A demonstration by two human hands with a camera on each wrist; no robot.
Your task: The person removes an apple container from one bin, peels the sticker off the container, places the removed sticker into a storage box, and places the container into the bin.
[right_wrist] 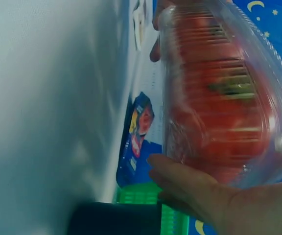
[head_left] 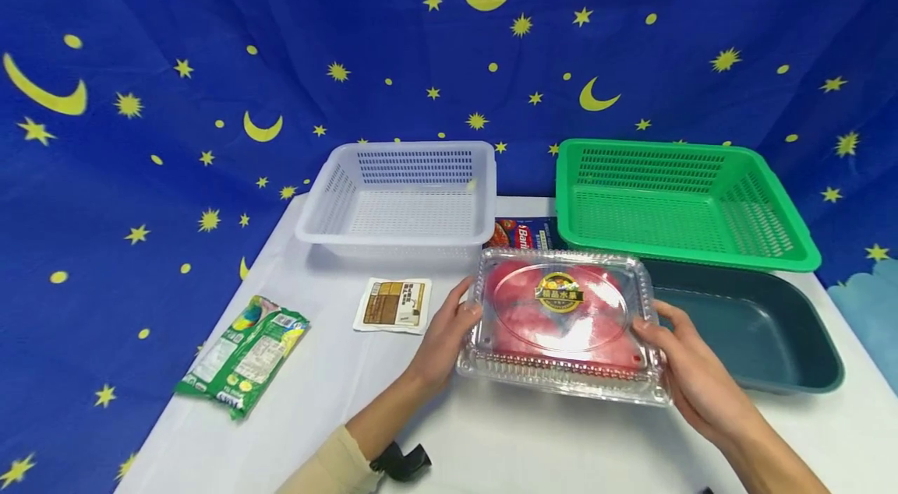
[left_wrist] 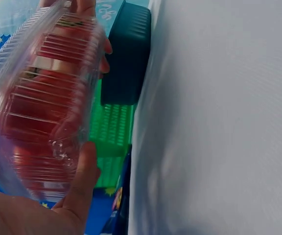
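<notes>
Both hands hold a clear plastic clamshell fruit box (head_left: 561,322) with a gold-and-black label, raised over the front of the table. Red tomato-like fruit (right_wrist: 224,98) with green at the stem shows through its ribbed wall in the right wrist view. My left hand (head_left: 443,342) grips the box's left side, thumb over the lid's edge. On the opposite side, my right hand (head_left: 694,377) grips it, with the thumb on top and fingers beneath. Behind the box lies a dark blue food packet (head_left: 526,233), partly hidden by it.
A white basket (head_left: 396,237) stands at the back left, a green basket (head_left: 691,248) at the back right. In front of the green one sits a dark teal basin (head_left: 744,330). A brown-and-white packet (head_left: 394,305) and a green snack bag (head_left: 245,354) lie on the left.
</notes>
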